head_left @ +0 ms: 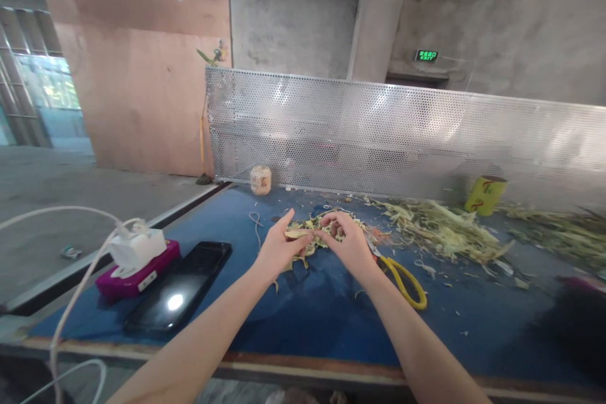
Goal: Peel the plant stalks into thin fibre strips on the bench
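Note:
My left hand [279,245] pinches one end of a pale yellowish strip [299,234] between thumb and fingers, forefinger pointing up. My right hand [344,238] meets it from the right, fingers curled on the other end of the same strip. Both hands hover over a small heap of green and yellow husk scraps [312,225] on the blue table cover [303,303]. Yellow-handled scissors [402,278] lie just right of my right wrist.
A dark phone [182,287] and a magenta box with a white charger [135,259] sit at the left. More husk litter [440,227] spreads right. A yellow roll [483,194] and a small jar [261,179] stand by the perforated metal screen [402,132].

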`<move>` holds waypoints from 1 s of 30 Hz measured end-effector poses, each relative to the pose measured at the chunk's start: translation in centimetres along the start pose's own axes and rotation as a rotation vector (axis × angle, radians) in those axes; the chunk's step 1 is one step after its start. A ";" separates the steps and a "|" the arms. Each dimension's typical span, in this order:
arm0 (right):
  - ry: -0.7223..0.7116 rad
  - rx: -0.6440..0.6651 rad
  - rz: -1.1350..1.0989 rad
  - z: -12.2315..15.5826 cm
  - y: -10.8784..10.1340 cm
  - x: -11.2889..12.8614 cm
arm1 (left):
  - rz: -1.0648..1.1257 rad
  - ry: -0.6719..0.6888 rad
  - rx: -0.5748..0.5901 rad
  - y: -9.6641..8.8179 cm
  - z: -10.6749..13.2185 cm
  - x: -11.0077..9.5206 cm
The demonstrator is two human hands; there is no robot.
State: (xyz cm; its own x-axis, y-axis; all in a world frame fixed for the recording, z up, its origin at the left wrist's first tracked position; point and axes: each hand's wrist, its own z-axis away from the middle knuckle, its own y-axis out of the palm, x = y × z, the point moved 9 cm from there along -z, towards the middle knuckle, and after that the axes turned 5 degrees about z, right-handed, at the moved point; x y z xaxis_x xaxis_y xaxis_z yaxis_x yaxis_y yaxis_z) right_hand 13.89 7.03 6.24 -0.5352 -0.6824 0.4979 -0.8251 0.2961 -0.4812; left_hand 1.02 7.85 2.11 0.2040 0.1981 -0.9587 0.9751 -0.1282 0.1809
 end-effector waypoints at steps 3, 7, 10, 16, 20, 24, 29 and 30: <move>-0.020 0.031 -0.086 0.0 0.4 0.2 | 0.058 -0.022 0.004 0.0 -0.2 0.7; -0.015 0.087 -0.213 -0.1 1.0 0.5 | 0.205 -0.106 0.008 0.2 -0.2 1.5; -0.025 0.118 -0.268 -0.1 1.1 0.7 | 0.326 -0.174 -0.006 0.5 0.0 1.7; -0.113 0.166 -0.301 0.1 1.0 1.5 | 0.431 -0.261 0.048 1.2 0.4 1.6; -0.122 0.208 -0.291 0.1 0.9 1.7 | 0.408 -0.246 0.049 1.0 0.3 1.5; -0.110 0.227 -0.267 0.0 1.0 1.5 | 0.415 -0.199 0.076 1.0 -0.1 1.6; -0.076 0.234 -0.284 0.1 1.3 0.9 | 0.447 -0.150 0.135 1.1 -0.5 1.7; -0.072 0.237 -0.294 0.1 1.4 0.8 | 0.441 -0.146 0.153 1.3 -0.5 1.7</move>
State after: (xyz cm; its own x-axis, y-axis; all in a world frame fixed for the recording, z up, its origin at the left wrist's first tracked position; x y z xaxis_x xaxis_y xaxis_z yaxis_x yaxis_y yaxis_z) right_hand 12.33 6.80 5.94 -0.2612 -0.7629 0.5914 -0.8720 -0.0762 -0.4835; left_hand 2.64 8.53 0.86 0.5700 -0.0439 -0.8205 0.7722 -0.3125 0.5532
